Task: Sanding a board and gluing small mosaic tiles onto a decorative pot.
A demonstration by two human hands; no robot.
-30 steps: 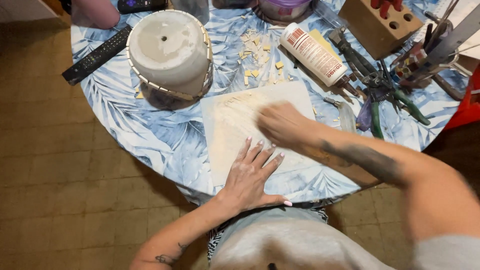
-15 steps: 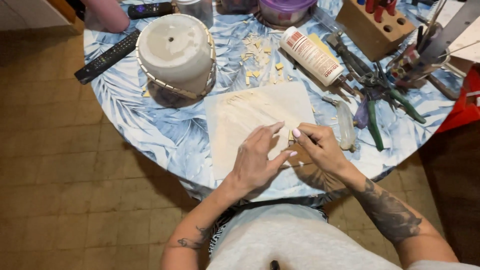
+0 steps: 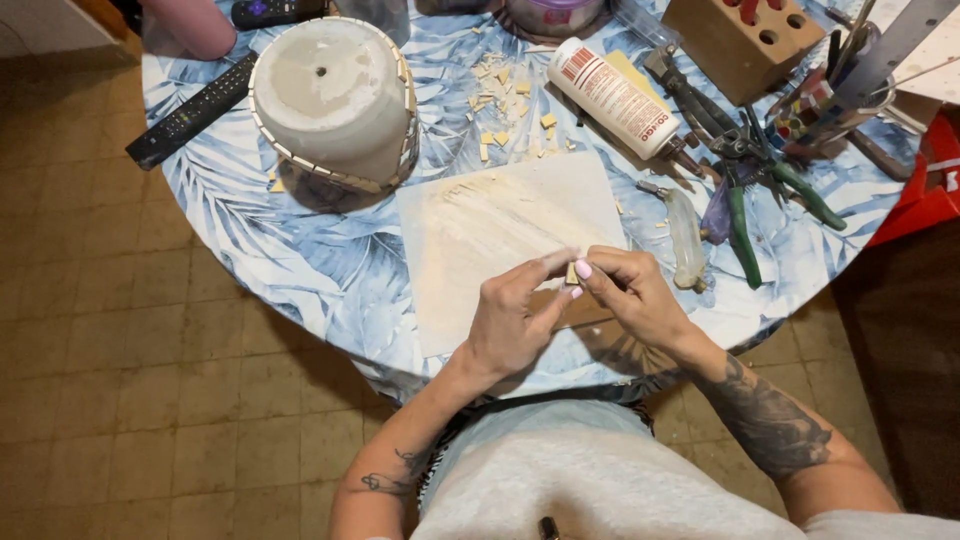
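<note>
Both hands stayed together, fingers (image 3: 556, 266) pinching a small tile (image 3: 572, 273) over paper (image 3: 500, 215), pot (image 3: 335, 95) nearby.

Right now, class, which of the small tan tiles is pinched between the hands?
The single small tan tile between both hands' fingertips, above the paper sheet; the others lie scattered near the glue bottle.

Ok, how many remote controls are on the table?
2. One long black remote lies at the table's left edge beside the upturned pot; a second remote sits at the top edge, partly cut off. Clutter may hide more.
</note>
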